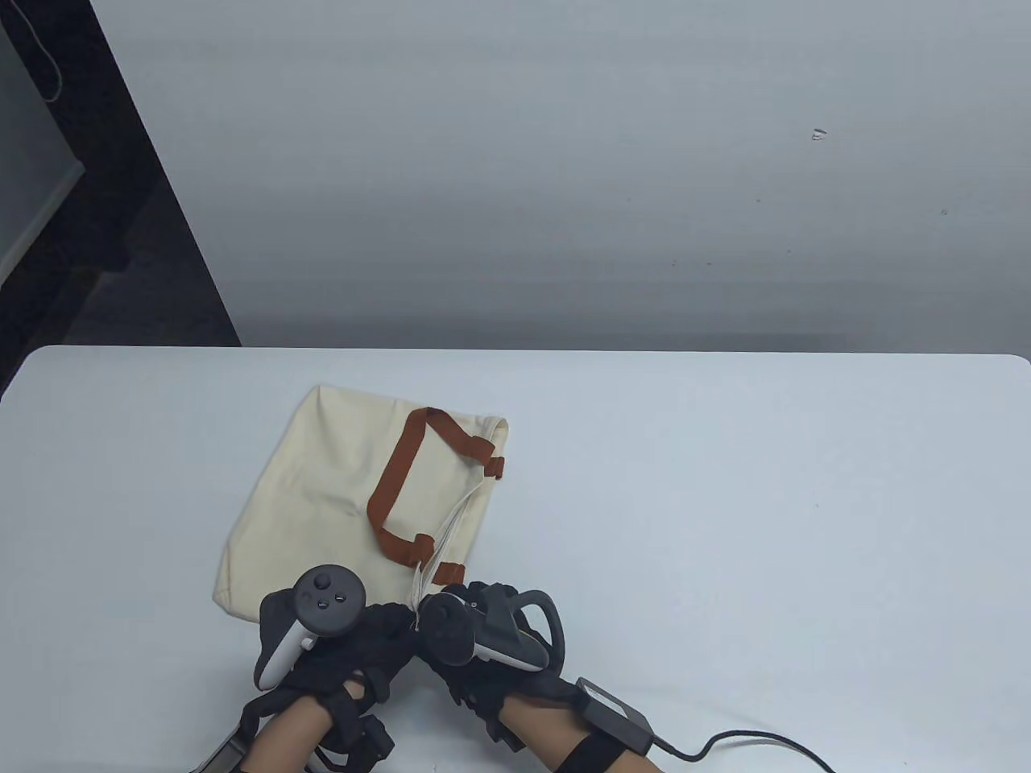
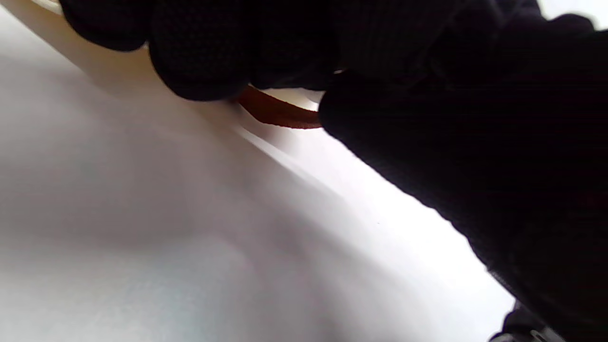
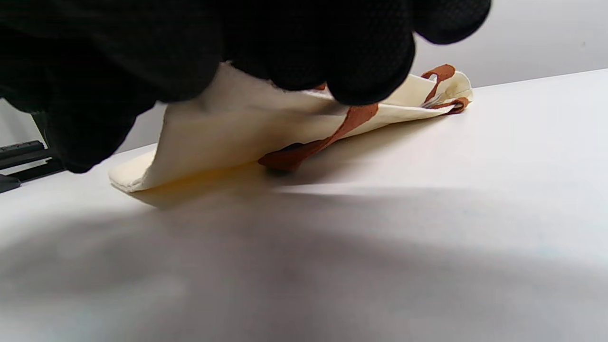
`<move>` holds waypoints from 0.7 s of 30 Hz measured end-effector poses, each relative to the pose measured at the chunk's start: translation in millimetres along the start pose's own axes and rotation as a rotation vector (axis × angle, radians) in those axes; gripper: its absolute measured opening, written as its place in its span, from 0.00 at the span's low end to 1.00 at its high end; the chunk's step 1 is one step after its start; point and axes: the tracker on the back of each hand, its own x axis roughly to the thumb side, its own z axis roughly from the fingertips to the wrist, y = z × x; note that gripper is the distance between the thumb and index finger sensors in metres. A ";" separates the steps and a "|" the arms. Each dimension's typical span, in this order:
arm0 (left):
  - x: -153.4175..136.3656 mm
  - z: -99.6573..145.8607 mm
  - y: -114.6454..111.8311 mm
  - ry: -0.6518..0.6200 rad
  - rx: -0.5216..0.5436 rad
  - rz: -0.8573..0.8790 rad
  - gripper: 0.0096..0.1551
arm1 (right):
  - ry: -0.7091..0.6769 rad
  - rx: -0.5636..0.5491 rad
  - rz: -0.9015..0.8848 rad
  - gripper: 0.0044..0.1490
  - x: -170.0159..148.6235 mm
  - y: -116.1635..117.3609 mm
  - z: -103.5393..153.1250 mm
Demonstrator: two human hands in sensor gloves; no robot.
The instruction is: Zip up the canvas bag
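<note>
A cream canvas bag [image 1: 338,491] with brown straps [image 1: 395,483] lies flat on the white table [image 1: 725,523], its opening edge on the right. Both gloved hands meet at its near right corner. My left hand [image 1: 366,624] has its fingers [image 2: 204,61] curled down on the fabric beside a brown strap [image 2: 280,114]. My right hand [image 1: 439,620] pinches the bag's edge [image 3: 228,133] with its fingers [image 3: 365,61] and lifts it off the table. A strap [image 3: 351,121] hangs under that edge. The zip pull is hidden by the hands.
Thin white cords [image 1: 451,523] run along the bag's right edge toward my hands. A black box with a cable [image 1: 612,713] sits on my right wrist. The table's far edge [image 1: 515,350] meets a grey wall.
</note>
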 end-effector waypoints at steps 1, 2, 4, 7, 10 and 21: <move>-0.1 -0.2 -0.4 -0.004 -0.010 -0.015 0.23 | -0.003 -0.003 -0.013 0.28 -0.5 -1.1 -0.2; 0.0 -0.2 -0.4 -0.006 -0.009 -0.017 0.23 | -0.006 -0.001 -0.019 0.27 -0.8 -1.5 -0.5; 1.7 0.5 -0.1 -0.006 -0.002 -0.026 0.23 | -0.009 0.005 -0.022 0.26 -1.3 -3.7 -1.1; 4.5 2.8 3.1 -0.011 0.019 -0.065 0.22 | -0.027 0.026 -0.021 0.26 -0.3 -8.9 -2.6; 7.1 5.8 5.2 -0.012 0.029 -0.119 0.22 | -0.039 0.040 0.044 0.25 5.0 -13.1 -5.1; 5.5 6.7 0.4 0.014 -0.124 -0.268 0.22 | 0.146 0.125 0.082 0.25 -14.5 -5.5 -28.4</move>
